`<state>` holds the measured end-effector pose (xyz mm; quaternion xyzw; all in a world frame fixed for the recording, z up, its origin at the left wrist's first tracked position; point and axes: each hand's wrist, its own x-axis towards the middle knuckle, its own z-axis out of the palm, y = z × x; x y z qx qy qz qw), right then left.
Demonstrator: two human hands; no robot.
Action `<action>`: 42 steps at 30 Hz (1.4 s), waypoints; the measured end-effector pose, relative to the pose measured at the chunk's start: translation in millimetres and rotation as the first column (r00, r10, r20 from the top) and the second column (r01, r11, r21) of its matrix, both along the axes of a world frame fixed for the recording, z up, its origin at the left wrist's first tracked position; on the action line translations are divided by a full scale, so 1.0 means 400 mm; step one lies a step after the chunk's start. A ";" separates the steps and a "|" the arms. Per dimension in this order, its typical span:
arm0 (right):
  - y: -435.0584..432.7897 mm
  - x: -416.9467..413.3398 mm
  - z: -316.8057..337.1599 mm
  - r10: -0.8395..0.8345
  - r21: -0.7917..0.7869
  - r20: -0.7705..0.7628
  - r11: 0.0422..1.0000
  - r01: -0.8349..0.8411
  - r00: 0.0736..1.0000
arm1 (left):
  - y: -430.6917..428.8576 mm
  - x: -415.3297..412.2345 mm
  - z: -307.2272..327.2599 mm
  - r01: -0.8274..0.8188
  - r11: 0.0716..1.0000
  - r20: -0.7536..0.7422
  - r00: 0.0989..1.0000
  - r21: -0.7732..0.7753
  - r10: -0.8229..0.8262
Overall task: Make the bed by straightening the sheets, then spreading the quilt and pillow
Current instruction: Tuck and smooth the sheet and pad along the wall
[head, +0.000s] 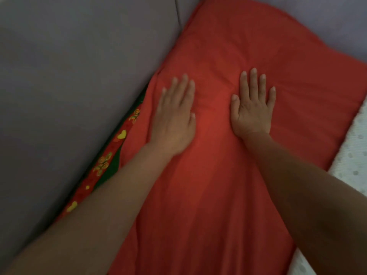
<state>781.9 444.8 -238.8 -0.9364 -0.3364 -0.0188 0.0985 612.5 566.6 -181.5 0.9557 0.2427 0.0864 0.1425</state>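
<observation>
Two flat palms, our left hand (174, 114) and right hand (252, 108), press the long red pillow (228, 195), fingers (185, 84) straight, slightly spread, gripping nothing. It lies against the grey headboard (79, 76) on the dotted white sheet (353, 147), its long axis running from near us toward the upper right. We judge that outward strokes from the middle, along that axis, would best flatten its creases.

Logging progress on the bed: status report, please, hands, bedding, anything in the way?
Left hand open, flat on red bedding. Right hand open, flat beside it. Bedding against grey headboard, lightly creased. No obstruction seen.
</observation>
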 end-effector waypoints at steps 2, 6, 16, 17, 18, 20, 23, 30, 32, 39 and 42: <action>-0.001 -0.003 -0.001 0.008 -0.001 0.009 1.000 -0.008 1.000 | -0.028 -0.103 -0.015 0.048 0.993 -0.109 0.993 0.104 -0.037; -0.001 0.002 0.000 0.019 0.019 0.019 1.000 -0.019 1.000 | 0.028 -0.194 -0.051 0.009 0.979 -0.137 0.990 0.205 0.019; -0.030 -0.021 0.024 0.060 0.051 -0.125 0.997 -0.054 0.990 | 0.049 -0.198 -0.120 -0.174 0.966 -0.023 0.983 0.192 0.181; -0.042 -0.053 0.034 0.048 0.071 -0.170 0.997 -0.036 0.984 | 0.049 -0.196 -0.118 -0.190 0.964 -0.033 0.979 0.187 0.199; -0.058 -0.105 0.048 0.016 0.090 -0.206 0.996 0.002 0.978 | 0.049 -0.195 -0.113 -0.196 0.964 -0.053 0.977 0.178 0.209; -0.094 -0.245 0.075 -0.062 0.111 -0.214 0.990 0.087 0.975 | 0.045 -0.195 -0.098 -0.203 0.968 -0.095 0.971 0.145 0.218; -0.113 -0.437 0.087 -0.060 0.093 -0.239 0.992 0.084 0.969 | 0.053 -0.191 -0.077 -0.220 0.970 -0.142 0.962 0.104 0.233; -0.108 -0.493 -0.003 -0.081 0.039 -0.137 0.995 0.087 0.987 | 0.076 -0.169 -0.067 -0.359 0.932 -0.189 0.913 0.048 0.361; -0.102 -0.493 -0.010 -0.089 0.044 -0.131 0.994 0.096 0.987 | 0.070 -0.169 -0.067 -0.365 0.928 -0.161 0.914 0.073 0.372; -0.098 -0.487 -0.018 -0.105 0.017 -0.134 0.994 0.108 0.985 | 0.043 -0.201 -0.040 -0.271 0.959 -0.024 0.962 0.085 0.274; -0.091 -0.484 -0.019 -0.101 0.019 -0.131 0.994 0.104 0.986 | 0.031 -0.234 -0.036 -0.224 0.966 -0.094 0.967 0.128 0.237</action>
